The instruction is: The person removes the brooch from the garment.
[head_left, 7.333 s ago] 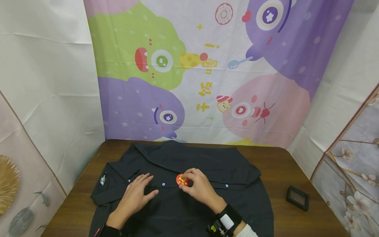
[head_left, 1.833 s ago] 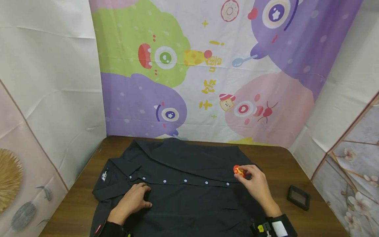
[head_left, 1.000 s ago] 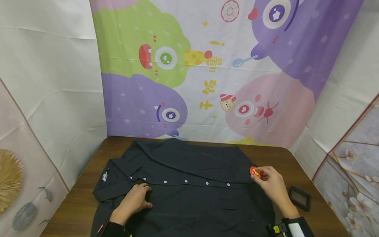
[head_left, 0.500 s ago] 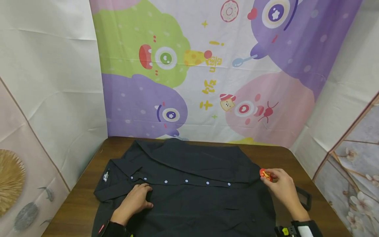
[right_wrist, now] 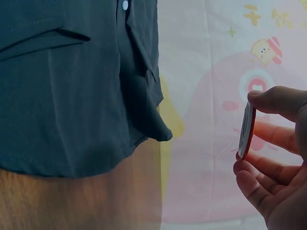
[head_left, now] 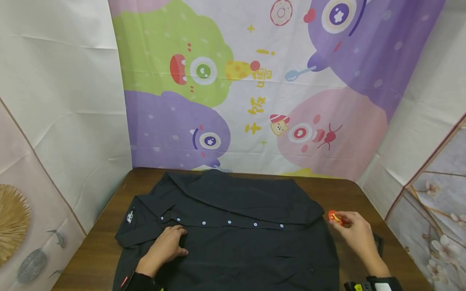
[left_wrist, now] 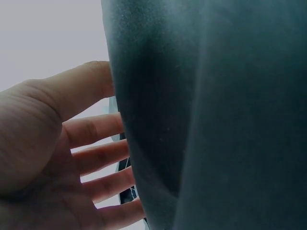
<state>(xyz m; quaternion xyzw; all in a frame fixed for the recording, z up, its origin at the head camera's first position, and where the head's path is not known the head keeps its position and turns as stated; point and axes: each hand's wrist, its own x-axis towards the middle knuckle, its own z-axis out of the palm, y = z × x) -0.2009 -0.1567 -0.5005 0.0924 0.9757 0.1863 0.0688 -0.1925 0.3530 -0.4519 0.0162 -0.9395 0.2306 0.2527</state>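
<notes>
- A dark brown wooden table [head_left: 349, 194] stands in a corner draped with white sheets; behind it hangs a bright cartoon backdrop cloth [head_left: 255, 81] with green, purple and pink one-eyed monsters.
- A black button-up fabric shirt [head_left: 233, 238] lies spread flat over most of the table, a row of pale buttons [head_left: 228, 222] running across it.
- The left hand [head_left: 165, 250] rests palm down on the shirt, its fingers loosely bent on the cloth just below the button row, gripping nothing.
- The right hand [head_left: 354, 234] is held above bare wood just past the shirt's right edge. Its thumb and fingertips [right_wrist: 268, 103] pinch a small round red badge with a yellow design [head_left: 335, 217], held on edge in the wrist view.
- A small black rectangular box [head_left: 378, 242] lies just behind the right hand, mostly hidden by it.
- Compared with seven seconds ago, the badge has left the middle of the shirt by the buttons and travelled rightward off the cloth; the left hand has barely shifted.
</notes>
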